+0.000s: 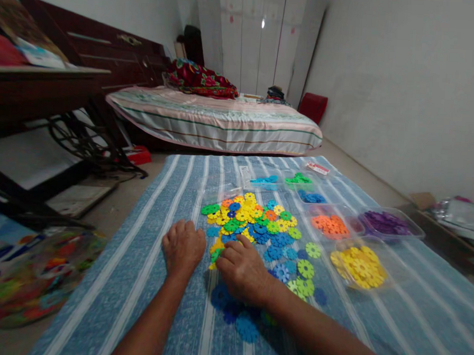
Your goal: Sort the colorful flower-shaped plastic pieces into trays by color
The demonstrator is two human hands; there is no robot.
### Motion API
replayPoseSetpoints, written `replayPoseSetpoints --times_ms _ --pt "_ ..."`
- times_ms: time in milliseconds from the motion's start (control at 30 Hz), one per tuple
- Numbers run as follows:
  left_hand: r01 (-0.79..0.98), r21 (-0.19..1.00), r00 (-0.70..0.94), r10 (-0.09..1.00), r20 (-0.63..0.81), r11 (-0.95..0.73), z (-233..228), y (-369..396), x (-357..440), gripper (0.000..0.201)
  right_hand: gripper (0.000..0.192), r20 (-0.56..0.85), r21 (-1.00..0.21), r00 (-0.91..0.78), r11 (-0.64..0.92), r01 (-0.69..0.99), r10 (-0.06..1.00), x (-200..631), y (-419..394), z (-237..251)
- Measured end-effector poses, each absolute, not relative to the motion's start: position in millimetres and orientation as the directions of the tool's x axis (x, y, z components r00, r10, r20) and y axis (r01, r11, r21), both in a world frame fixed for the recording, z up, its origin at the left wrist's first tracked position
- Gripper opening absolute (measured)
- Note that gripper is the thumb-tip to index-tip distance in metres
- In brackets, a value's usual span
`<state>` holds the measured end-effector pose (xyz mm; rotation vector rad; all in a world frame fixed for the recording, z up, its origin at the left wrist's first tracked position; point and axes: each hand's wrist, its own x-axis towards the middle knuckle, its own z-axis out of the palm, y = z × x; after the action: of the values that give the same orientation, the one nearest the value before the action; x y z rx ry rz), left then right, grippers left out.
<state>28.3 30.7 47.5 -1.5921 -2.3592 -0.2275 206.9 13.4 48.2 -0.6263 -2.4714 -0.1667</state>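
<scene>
Snowflake discs (254, 221) of many colours lie in a loose heap on our blue striped cloth (136, 278). Our left hand (183, 247) rests curled beside the heap, holding nothing. Our right hand (243, 270) covers some discs, fingers bent; the grip we cannot tell. Further right, clear trays (413, 226) hold sorted colours.
</scene>
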Motion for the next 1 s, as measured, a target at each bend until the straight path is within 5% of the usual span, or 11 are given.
replayPoseSetpoints --times_ms 200,300,500,800,900,1000 --pt "0.922 -0.015 -0.366 0.885 0.286 0.386 50.2 30.7 30.3 0.033 0.022 0.727 -0.104 -0.484 0.775 0.623 0.487 288.7 8.9 74.3" --pt "0.92 -0.003 -0.375 0.885 0.278 0.391 51.4 30.2 31.5 0.032 0.023 0.723 -0.005 -0.444 0.647 0.762 0.529 359.1 7.0 85.3" --pt "0.922 0.005 -0.373 0.885 0.28 0.387 49.3 29.5 32.0 0.032 0.031 0.708 0.183 -0.237 0.152 0.971 0.665 458.3 -13.2 81.2" --pt "0.922 -0.017 -0.366 0.884 0.292 0.387 47.8 29.3 31.6 0.032 0.011 0.529 -0.207 -0.473 0.648 0.733 0.704 304.9 -25.1 64.2" --pt "0.919 -0.018 -0.372 0.881 0.292 0.394 46.6 28.4 32.0 0.033 0.003 0.424 -0.246 -0.549 0.675 0.696 0.72 260.4 -21.6 69.9" --pt "0.919 -0.014 -0.371 0.878 0.303 0.394 44.7 28.0 31.9 0.034 0.014 0.323 -0.262 -0.53 0.612 0.746 0.784 239.2 -15.1 75.3"
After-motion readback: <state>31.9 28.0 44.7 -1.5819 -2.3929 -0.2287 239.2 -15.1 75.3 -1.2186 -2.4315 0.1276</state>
